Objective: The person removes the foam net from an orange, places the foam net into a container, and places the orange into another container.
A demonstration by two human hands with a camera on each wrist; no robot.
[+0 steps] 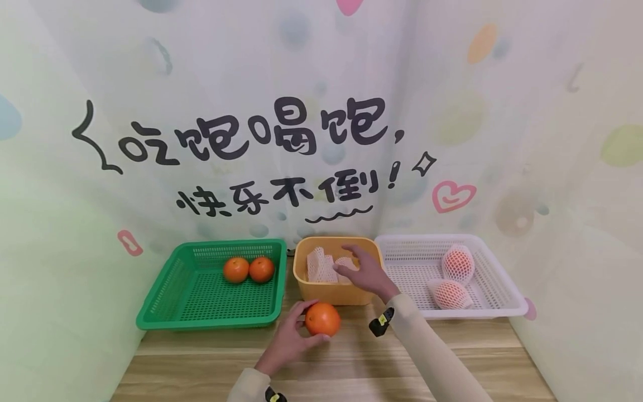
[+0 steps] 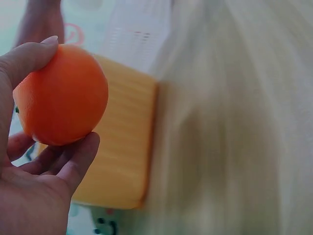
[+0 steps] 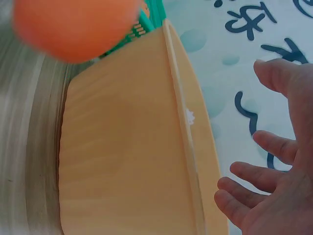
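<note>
My left hand grips an orange, thumb on one side and fingers on the other, in front of the yellow bin. In the left wrist view the orange is bare, with no net on it. Over the bin's opening hovers my right hand, its fingers spread and holding nothing. White foam net sleeves lie inside the bin, below that hand. The right wrist view has the open right hand above the rim of the bin.
At the left a green basket holds two bare oranges. A white basket on the right holds two fruits in foam nets. All stand on a wooden table against a printed curtain.
</note>
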